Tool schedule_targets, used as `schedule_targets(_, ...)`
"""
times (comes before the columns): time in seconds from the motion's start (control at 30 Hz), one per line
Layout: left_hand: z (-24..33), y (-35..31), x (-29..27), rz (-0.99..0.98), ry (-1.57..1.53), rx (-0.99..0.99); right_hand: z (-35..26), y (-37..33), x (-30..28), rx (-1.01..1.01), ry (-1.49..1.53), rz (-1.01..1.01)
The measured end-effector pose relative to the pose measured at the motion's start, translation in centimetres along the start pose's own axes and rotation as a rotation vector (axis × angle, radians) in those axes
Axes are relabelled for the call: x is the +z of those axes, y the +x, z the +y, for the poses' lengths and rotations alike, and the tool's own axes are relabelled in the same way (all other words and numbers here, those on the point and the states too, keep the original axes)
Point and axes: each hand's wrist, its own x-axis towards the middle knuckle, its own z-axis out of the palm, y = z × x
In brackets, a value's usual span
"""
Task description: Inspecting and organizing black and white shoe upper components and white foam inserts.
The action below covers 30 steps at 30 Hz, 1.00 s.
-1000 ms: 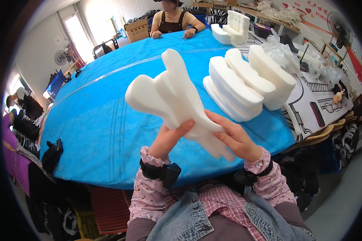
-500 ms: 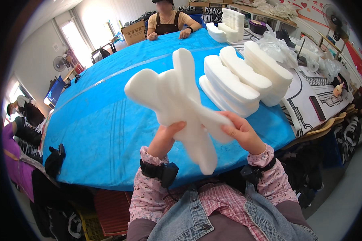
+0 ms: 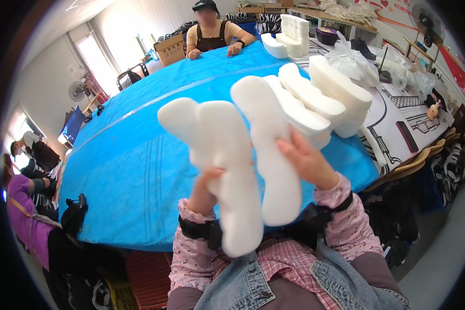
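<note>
My left hand [image 3: 204,191] is closed around white foam pads [image 3: 230,155], apparently two overlapping, whose rounded upper ends fan apart. In my right hand [image 3: 310,160], fingers and thumb grip a single white foam pad [image 3: 274,170], long, narrow-waisted and round-ended like a shoe sole. Both hands hold the pads up side by side above the table's near edge. Just behind my right hand stand stacks of similar pads [image 3: 341,93], partly hidden by the pad it grips.
A blue sheet covers the table [image 3: 124,175]. More white pads [image 3: 294,36] are piled at the far right, near clear plastic bags [image 3: 351,62]. A dark phone-like object [image 3: 407,136] lies on the right. A person [image 3: 212,36] sits across the table; others are at left.
The pads, crossed over each other before, are now apart, one in my right hand and the others in my left. My right hand has risen slightly and turned its pad upright.
</note>
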Motion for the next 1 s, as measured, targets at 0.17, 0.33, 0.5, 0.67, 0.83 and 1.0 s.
schedule_targets(0.17, 1.0, -0.2, -0.9, 0.182, -0.099, 0.179, -1.6, -0.3, -2.3, 0.042, 0.379, 0.249)
schedule_targets(0.33, 0.7, 0.0, -0.4, 0.174, 0.052, 0.057, -1.7, -0.8, 1.1, 0.234, 0.526, 0.064)
schedule_targets(0.5, -0.8, 0.9, -0.5, 0.248, 0.139, -0.023, 0.1, 0.2, 4.0, 0.271, 0.529, 0.074)
schedule_targets(0.67, -0.9, 0.8, -0.1, 0.248, 0.272, 0.033, -0.1, 0.5, 4.2, 0.239, 0.458, -0.005)
schedule_targets(0.83, -0.9, 1.6, 1.1, 0.298, 0.222, 0.007, 0.4, 0.4, 3.2, 0.179, 0.333, -0.008)
schedule_targets(1.0, -0.8, 2.5, 1.2, 0.354, 0.253, 0.164, -0.7, -0.1, 3.3, 0.069, 0.298, 0.097)
